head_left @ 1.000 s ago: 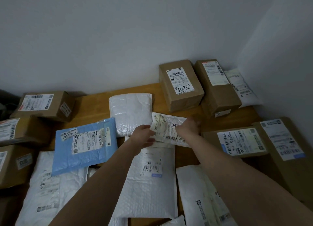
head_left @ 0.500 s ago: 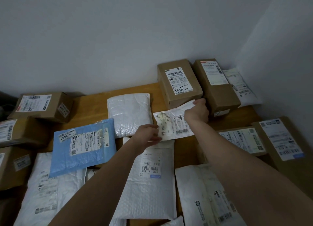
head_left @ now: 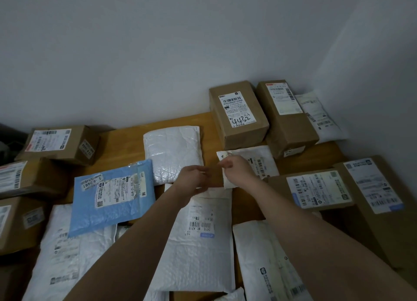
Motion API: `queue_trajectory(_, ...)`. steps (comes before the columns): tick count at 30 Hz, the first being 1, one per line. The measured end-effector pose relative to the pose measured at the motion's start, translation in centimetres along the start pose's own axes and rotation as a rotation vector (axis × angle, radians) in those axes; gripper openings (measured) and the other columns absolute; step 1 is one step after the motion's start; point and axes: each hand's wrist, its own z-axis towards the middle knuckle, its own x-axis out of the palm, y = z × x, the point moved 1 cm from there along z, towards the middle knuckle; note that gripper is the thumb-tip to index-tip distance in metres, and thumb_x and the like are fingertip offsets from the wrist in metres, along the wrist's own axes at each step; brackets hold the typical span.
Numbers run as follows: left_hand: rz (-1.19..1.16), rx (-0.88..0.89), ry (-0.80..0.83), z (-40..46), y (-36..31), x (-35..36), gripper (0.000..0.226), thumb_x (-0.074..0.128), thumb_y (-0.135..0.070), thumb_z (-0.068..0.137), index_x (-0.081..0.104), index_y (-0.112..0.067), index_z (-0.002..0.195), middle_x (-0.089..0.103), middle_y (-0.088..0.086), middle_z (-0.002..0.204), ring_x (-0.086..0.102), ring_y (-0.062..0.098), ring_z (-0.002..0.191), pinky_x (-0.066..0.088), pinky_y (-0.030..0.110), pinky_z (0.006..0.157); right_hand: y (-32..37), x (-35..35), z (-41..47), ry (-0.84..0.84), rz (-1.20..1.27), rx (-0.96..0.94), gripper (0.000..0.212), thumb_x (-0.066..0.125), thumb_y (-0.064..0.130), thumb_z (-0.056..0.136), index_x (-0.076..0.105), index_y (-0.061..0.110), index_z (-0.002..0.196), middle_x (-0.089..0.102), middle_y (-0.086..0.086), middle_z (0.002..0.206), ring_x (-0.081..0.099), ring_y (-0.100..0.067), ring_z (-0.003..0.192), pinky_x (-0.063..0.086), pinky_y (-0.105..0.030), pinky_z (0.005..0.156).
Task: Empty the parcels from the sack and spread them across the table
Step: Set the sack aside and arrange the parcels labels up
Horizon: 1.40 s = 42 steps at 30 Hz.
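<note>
The table (head_left: 126, 142) is smooth matt wood, the boxes (head_left: 239, 118) are plain brown cardboard with white paper labels, and the white mailers (head_left: 173, 151) and blue mailer (head_left: 112, 197) are glossy, dimpled bubble plastic.

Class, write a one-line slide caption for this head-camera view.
Right hand rests on a small white mailer beside the 4432 box; left hand hovers nearby.

Eight brown cardboard boxes (head_left: 238, 113) ring the wooden table (head_left: 126, 142), four along the left side and four on the right. One blue padded mailer (head_left: 110, 197) shows, and white mailers (head_left: 173, 151) number at least seven, some cropped.
</note>
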Motion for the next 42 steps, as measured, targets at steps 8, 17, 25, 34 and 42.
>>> queue_trajectory(8, -0.193, 0.071, -0.516, -0.7, 0.0, -7.2, 0.030, 0.035, 0.005, 0.094, 0.063, -0.003, 0.103, 0.062, 0.014, 0.104, 0.062, 0.020, 0.074, 0.056, 0.029, 0.072, 2.1, 2.1, -0.3, 0.041, 0.146, -0.031, 0.032, 0.050, 0.008, 0.093, 0.061, 0.017, 0.122, 0.062, 0.000, 0.121, 0.056, -0.014, 0.110, 0.039, -0.014, 0.065)
queue_trajectory(17, -0.229, -0.070, -0.404, -2.4, 0.8, -10.0, 0.025, 0.039, 0.004, 0.095, 0.056, -0.011, 0.107, 0.058, 0.015, 0.091, 0.061, 0.024, 0.081, 0.053, 0.033, 0.074, 2.6, 5.6, 0.1, 0.162, 0.377, 0.300, 0.066, 0.056, 0.023, 0.091, 0.025, 0.016, 0.149, 0.036, -0.004, 0.147, 0.041, -0.024, 0.129, 0.041, -0.037, 0.103)
queue_trajectory(25, -0.240, -0.128, -0.318, -2.8, 2.0, -10.0, 0.033, 0.041, 0.009, 0.089, 0.056, -0.013, 0.109, 0.055, 0.010, 0.085, 0.058, 0.023, 0.080, 0.052, 0.034, 0.074, 3.8, 6.9, 0.5, 0.216, 0.575, 0.410, 0.054, 0.065, 0.020, 0.090, 0.044, 0.003, 0.136, 0.049, -0.006, 0.134, 0.047, -0.022, 0.125, 0.038, -0.029, 0.096)
queue_trajectory(34, -0.055, 0.042, -0.115, -1.8, 1.1, -9.6, 0.055, 0.043, 0.008, 0.091, 0.035, -0.006, 0.144, 0.048, 0.008, 0.123, 0.049, 0.007, 0.080, 0.043, 0.022, 0.070, 4.9, 7.3, 0.6, 0.297, 0.640, 0.409, 0.025, 0.060, 0.020, 0.091, 0.056, 0.010, 0.114, 0.058, -0.003, 0.116, 0.048, -0.021, 0.114, 0.035, -0.030, 0.096)
queue_trajectory(42, -0.254, 0.190, 0.038, -1.3, -1.1, -8.7, 0.064, 0.034, 0.013, 0.084, 0.043, -0.020, 0.139, 0.055, -0.003, 0.134, 0.052, 0.021, 0.123, 0.039, 0.043, 0.102, 10.2, 5.1, 0.1, 0.230, 0.669, 0.024, 0.029, 0.054, 0.040, 0.094, 0.066, 0.017, 0.107, 0.062, 0.006, 0.114, 0.055, -0.014, 0.109, 0.040, -0.027, 0.085)
